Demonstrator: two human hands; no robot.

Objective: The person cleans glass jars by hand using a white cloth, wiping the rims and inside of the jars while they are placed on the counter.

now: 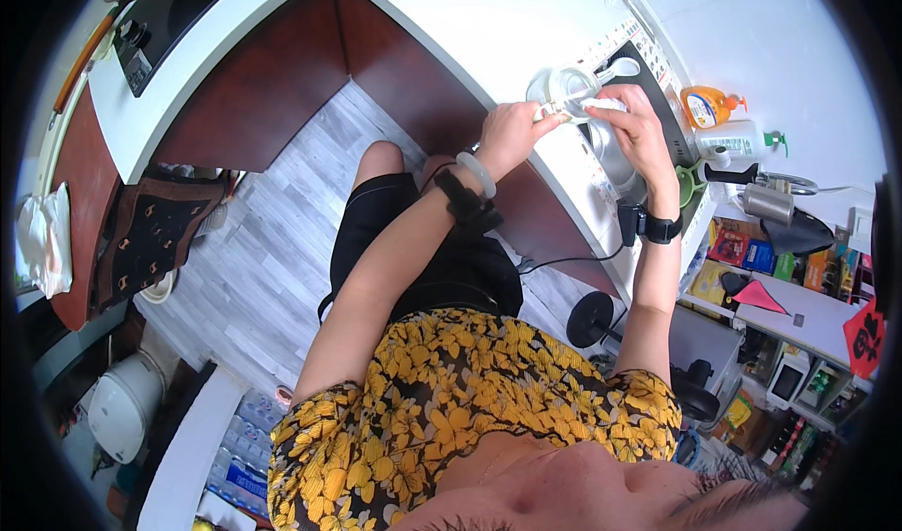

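Note:
My left hand [513, 135], with a pale bangle and a black strap at its wrist, grips a transparent cup or jar [574, 80] by its light-coloured handle. The vessel is held over the edge of the white countertop, beside the sink. In my right hand [640, 126] is a small white item [607, 104], perhaps a cloth or tissue, pinched at the vessel's rim. The fingers partly hide it, so its exact kind is unclear. Just past the vessel lies a white spoon [623, 68]. Below my right hand, part of the metal sink basin [614, 161] shows.
An orange pump bottle [705, 107] and a white bottle with a green pump [733, 139] stand along the wall. Nearby are a green strainer-like item [685, 185] and a metal cylinder [768, 203]. A black cable [574, 262] runs below the counter. A black cooktop [165, 27] sits far left.

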